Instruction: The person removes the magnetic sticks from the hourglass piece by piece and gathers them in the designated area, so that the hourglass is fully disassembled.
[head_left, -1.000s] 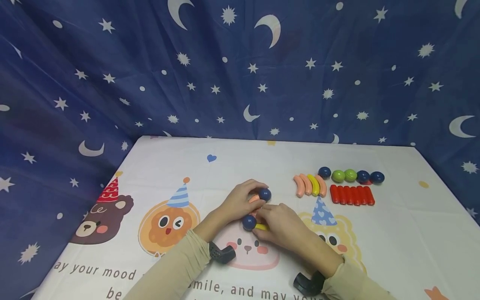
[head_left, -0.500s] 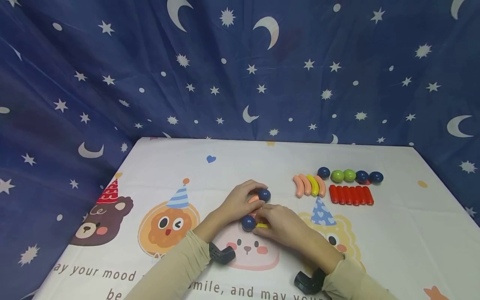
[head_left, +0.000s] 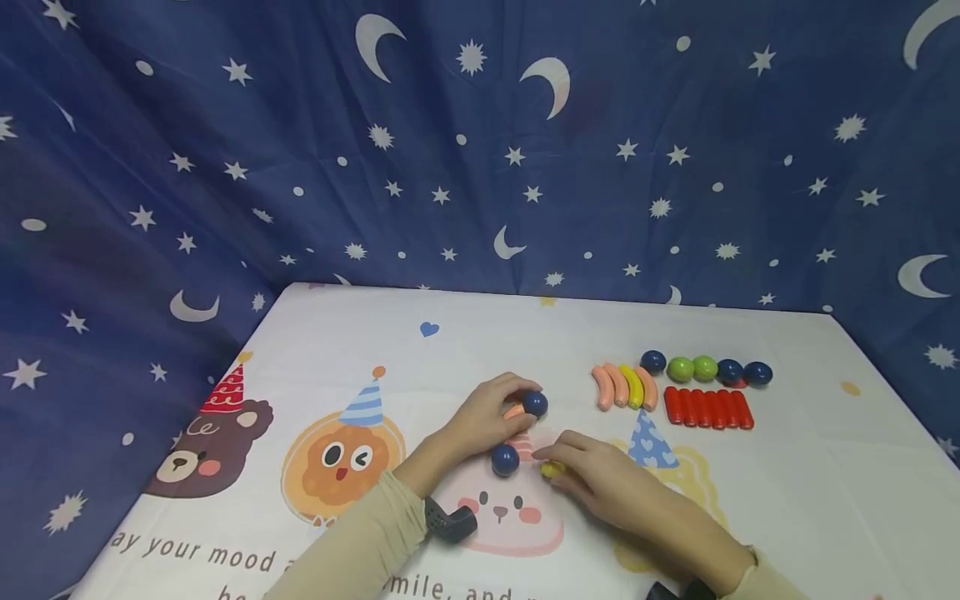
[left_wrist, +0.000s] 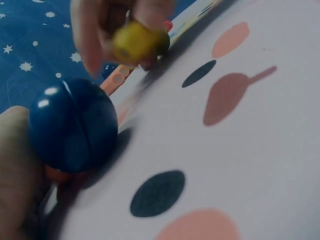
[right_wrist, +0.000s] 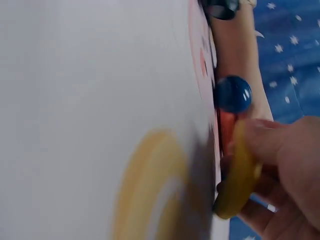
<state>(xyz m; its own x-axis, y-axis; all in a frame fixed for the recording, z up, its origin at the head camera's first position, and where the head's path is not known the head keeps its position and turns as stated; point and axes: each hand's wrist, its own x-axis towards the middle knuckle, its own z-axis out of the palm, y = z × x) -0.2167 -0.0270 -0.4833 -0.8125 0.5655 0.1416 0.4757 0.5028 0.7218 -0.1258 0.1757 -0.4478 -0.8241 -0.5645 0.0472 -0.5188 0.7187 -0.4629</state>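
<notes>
In the head view my left hand [head_left: 483, 421] curls its finger and thumb around a dark blue ball [head_left: 535, 404], with a peach-coloured piece [head_left: 513, 412] showing between them. A second blue ball [head_left: 505, 460] sits just nearer, beside that hand; a blue ball [left_wrist: 72, 125] fills much of the left wrist view. To the right, my right hand [head_left: 600, 479] pinches a small yellow toy banana [right_wrist: 237, 175] between thumb and fingers. It is apart from the near ball, and its dark tip points down in the right wrist view.
Behind to the right lie a row of pink sausage-like pieces [head_left: 603, 387] with one yellow banana [head_left: 632, 387] among them, a block of red sausage-like pieces [head_left: 708, 408], and blue and green balls [head_left: 681, 369]. A blue starry curtain [head_left: 480, 167] hangs behind the printed white tablecloth [head_left: 810, 467].
My right hand has drawn away to the right from the near blue ball, carrying the yellow banana. The left hand keeps its place. The head view has tilted slightly.
</notes>
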